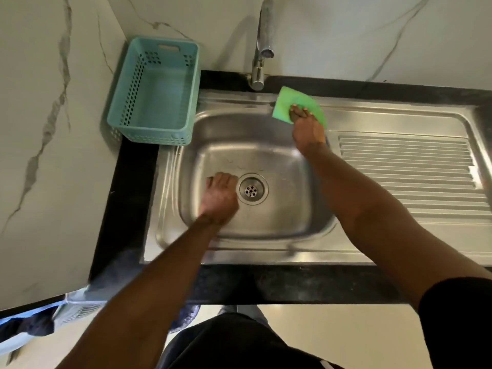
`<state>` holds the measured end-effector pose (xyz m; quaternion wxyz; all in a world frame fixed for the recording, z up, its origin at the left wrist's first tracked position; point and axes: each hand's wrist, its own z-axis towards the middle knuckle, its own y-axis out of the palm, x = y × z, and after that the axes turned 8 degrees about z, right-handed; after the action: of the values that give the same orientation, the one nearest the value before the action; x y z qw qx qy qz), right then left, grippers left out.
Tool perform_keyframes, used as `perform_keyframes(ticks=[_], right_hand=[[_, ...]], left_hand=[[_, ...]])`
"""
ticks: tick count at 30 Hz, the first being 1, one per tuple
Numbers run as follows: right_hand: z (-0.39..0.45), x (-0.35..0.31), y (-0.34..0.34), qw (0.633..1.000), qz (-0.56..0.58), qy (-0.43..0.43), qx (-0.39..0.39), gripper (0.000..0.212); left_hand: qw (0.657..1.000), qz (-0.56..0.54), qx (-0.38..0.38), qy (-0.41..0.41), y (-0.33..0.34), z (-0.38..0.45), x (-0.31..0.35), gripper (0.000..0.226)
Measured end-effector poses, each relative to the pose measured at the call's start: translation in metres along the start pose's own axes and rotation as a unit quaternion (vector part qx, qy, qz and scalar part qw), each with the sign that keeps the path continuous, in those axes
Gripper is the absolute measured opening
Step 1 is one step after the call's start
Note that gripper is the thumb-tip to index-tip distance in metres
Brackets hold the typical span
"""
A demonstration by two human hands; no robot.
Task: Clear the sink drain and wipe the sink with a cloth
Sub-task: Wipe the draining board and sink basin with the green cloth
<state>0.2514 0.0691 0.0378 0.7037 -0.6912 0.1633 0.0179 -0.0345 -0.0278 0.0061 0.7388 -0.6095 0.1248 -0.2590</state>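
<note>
The cloth (298,106) is a thin green sheet lying flat on the back rim of the sink (239,99), just right of the faucet (262,46) base and at the near end of the ribbed drainboard (407,171). It looks soft, light and pliable. It should conform to the steel under palm pressure and is likely to bunch or fold if pushed by one edge only. Recommended hold: flat palm and spread fingers over its centre, or a pinch at a free corner when lifting.

The right hand (306,123) rests on the cloth with fingers extended, pressing it down rather than gripping it.

The drain (251,189) sits in the middle of the basin floor. Its strainer holes appear unobstructed. The left hand (219,194) lies on the basin floor just left of the drain, fingers curled under. Whether it holds debris cannot be determined.

The steel surface appears smooth and possibly wet. Expect the cloth to slide easily.

A teal basket (157,91) stands on the dark desk (133,187) at the sink's rear left corner.
</note>
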Motion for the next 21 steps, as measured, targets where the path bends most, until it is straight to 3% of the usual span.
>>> perform_keyframes(ticks=[4,7,12,21], right_hand=[[-0.015,0.037,-0.030,0.992,0.025,0.126,0.010,0.041],[-0.039,0.050,-0.043,0.994,0.029,0.098,-0.029,0.037],[-0.104,0.068,-0.041,0.992,0.060,-0.048,-0.102,0.037],[-0.207,0.074,-0.048,0.988,0.126,0.078,-0.048,0.043]], left_hand=[[0.994,-0.101,-0.046,-0.005,0.002,-0.018,0.085,0.033],[0.991,-0.115,-0.057,0.025,0.000,-0.021,0.104,0.031],[0.988,-0.099,-0.092,-0.078,-0.001,-0.022,0.094,0.030],[0.995,-0.085,-0.050,-0.019,-0.023,-0.032,0.106,0.027]])
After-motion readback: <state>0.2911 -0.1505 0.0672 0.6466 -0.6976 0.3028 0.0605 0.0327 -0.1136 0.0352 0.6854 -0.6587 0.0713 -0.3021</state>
